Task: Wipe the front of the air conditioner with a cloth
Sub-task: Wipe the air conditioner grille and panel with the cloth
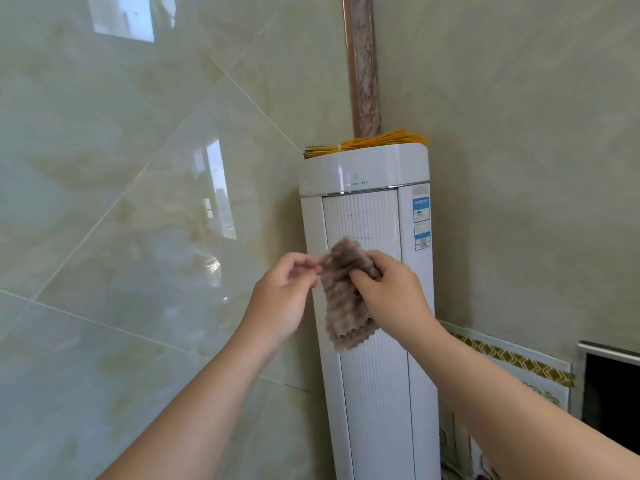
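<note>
Cloth (346, 299): before unit (367, 271) front, right hand (391, 292) clenched round it, left hand (284, 292) pinching its corner (wiping not begun); next, press flat to the panel.

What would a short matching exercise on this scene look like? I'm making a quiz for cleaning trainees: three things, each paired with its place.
Things:
1. cloth
2. yellow bundle
3. blue label

Places:
A. lying on top of the air conditioner
B. stuck on the unit's front, upper right
C. held between the left hand and right hand, in front of the unit

Pairs: 1-C, 2-A, 3-B
</note>
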Available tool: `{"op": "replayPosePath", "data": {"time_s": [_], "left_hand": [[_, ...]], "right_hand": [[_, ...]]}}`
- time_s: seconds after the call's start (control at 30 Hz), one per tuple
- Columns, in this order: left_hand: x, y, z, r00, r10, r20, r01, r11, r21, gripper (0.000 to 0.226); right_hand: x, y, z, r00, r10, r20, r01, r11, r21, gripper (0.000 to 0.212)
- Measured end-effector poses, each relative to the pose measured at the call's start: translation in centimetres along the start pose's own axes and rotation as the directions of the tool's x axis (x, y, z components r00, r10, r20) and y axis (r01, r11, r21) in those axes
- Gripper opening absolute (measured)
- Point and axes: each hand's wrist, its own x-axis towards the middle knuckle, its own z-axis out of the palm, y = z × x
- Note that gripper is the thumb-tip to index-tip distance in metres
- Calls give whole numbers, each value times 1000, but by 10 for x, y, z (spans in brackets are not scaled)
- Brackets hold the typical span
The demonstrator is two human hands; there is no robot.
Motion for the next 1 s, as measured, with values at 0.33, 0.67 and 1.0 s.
{"op": "replayPosePath", "data": {"time_s": [0.33, 0.67, 1.0], "left_hand": [[65, -58, 23, 991, 112, 76, -128, 956, 262, 18], [183, -129, 48, 952, 216, 215, -291, 853, 434, 64], [275, -181, 73, 923, 273, 272, -372, 817, 440, 96]], "right_hand": [[39, 42, -35, 988, 16, -151, -36, 991, -128, 8], [128, 76, -28, 955, -111, -274, 7, 935, -355, 21], [193, 87, -25, 865, -309, -396, 43, 831, -555, 21]]}}
